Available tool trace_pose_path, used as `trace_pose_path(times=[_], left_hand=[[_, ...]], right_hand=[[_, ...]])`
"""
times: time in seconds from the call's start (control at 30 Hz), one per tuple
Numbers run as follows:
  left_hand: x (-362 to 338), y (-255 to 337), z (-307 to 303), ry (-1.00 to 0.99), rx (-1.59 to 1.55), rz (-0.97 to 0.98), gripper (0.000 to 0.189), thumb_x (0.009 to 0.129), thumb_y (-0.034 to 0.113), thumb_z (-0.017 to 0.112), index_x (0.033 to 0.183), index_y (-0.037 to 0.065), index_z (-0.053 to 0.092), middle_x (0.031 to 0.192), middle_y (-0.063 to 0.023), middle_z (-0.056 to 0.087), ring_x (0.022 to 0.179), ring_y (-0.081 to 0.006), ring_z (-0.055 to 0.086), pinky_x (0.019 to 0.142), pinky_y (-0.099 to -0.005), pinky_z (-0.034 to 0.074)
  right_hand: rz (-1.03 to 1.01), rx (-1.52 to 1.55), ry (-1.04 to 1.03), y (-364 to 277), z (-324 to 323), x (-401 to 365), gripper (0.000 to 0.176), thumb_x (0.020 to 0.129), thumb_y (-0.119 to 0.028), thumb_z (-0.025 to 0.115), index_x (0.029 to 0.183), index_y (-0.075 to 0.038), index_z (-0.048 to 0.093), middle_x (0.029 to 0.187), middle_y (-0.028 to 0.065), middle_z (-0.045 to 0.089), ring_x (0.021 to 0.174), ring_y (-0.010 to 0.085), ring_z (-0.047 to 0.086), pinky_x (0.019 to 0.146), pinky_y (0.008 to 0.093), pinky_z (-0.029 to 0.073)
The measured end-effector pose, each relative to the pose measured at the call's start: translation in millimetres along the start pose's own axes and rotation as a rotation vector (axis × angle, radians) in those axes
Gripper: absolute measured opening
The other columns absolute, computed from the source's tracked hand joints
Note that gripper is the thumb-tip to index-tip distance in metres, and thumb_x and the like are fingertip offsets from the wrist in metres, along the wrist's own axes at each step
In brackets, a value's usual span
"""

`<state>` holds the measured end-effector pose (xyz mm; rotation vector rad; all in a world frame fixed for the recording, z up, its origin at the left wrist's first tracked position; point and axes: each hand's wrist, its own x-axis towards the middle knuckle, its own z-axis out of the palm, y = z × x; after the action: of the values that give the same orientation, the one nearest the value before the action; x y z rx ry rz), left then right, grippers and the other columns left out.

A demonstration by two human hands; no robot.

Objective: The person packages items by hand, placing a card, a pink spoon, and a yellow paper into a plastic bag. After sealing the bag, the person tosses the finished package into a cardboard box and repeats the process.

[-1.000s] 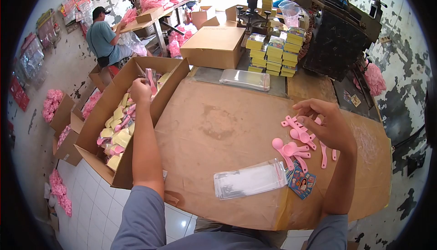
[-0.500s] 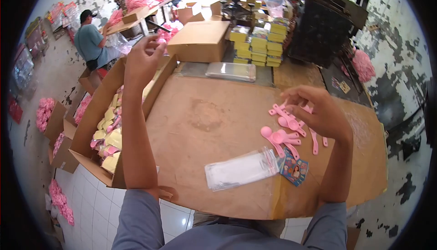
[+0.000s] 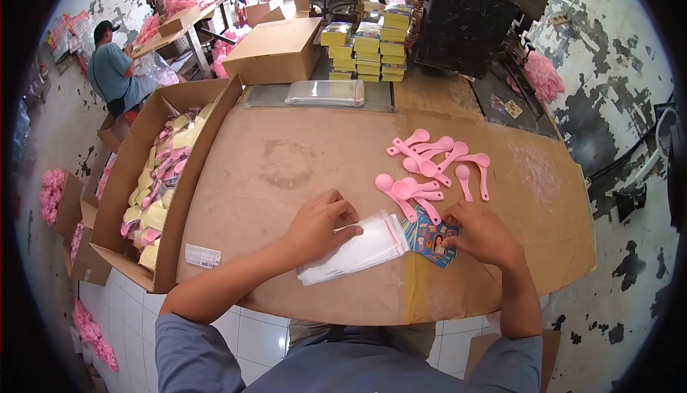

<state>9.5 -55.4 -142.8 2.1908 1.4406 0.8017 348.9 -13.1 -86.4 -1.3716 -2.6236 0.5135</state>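
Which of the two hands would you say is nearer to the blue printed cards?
The right hand: its fingers are at the right side of the blue cards. The left hand is farther off, to their left, at the plastic sleeves.

Clear plastic bags piled flat, blue illustrated cards fanned out beside them

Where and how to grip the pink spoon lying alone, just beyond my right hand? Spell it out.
Pinch the spoon by its handle, across the sides, probably best with the right hand from your side: the narrow handle points toward you, with gaps left and right.
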Motion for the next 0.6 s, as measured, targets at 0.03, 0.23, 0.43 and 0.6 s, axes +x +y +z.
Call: trace_pose_path(times=[0.03, 0.23, 0.43, 0.6], left_hand=[[-1.7, 0.2, 1.2, -0.008, -0.067, -0.034, 0.024, 0.084, 0.021, 0.083, 0.100, 0.007, 0.072, 0.095, -0.0096, 0.066, 0.083, -0.0225, 0.065, 0.072, -0.0355, 0.052], [-7.1, 6.5, 4.3, 0.085, -0.173, -0.093, 0.013, 0.087, 0.011, 0.077, 0.096, 0.003, 0.073, 0.084, -0.0102, 0.068, 0.072, -0.0231, 0.065, 0.069, -0.0357, 0.053], [-9.4, 3.6, 5.9, 0.150, -0.271, -0.101, 0.012, 0.092, 0.011, 0.073, 0.101, 0.003, 0.072, 0.082, -0.0101, 0.068, 0.069, -0.0222, 0.064, 0.066, -0.0352, 0.052], [-9.5, 1.7, 1.3, 0.080, -0.298, -0.114, 0.008, 0.095, 0.007, 0.068, 0.102, 0.003, 0.070, 0.086, -0.0090, 0.070, 0.072, -0.0173, 0.065, 0.067, -0.0318, 0.052]], right_hand=[[0.024, 0.060, -0.017, 1.6, -1.9, 2.1, 0.028, 0.078, -0.014, 0.085, 0.100, -0.004, 0.071, 0.095, 0.0124, 0.069, 0.093, 0.0290, 0.069, 0.080, 0.0402, 0.054], [0.086, 0.198, 0.019, 12.1, 1.2, 3.5, 0.016, 0.086, -0.011, 0.077, 0.096, -0.002, 0.070, 0.091, 0.0131, 0.072, 0.085, 0.0296, 0.070, 0.076, 0.0419, 0.053], [-0.015, 0.189, -0.064, -29.7, -41.1, 4.8, 0.011, 0.091, -0.008, 0.070, 0.099, -0.001, 0.069, 0.088, 0.0120, 0.073, 0.086, 0.0260, 0.071, 0.079, 0.0381, 0.055], [-0.421, 0.482, -0.151, -53.4, -15.1, 40.7, 0.010, 0.092, -0.008, 0.067, 0.099, -0.002, 0.065, 0.093, 0.0093, 0.071, 0.088, 0.0213, 0.069, 0.080, 0.0350, 0.054]])
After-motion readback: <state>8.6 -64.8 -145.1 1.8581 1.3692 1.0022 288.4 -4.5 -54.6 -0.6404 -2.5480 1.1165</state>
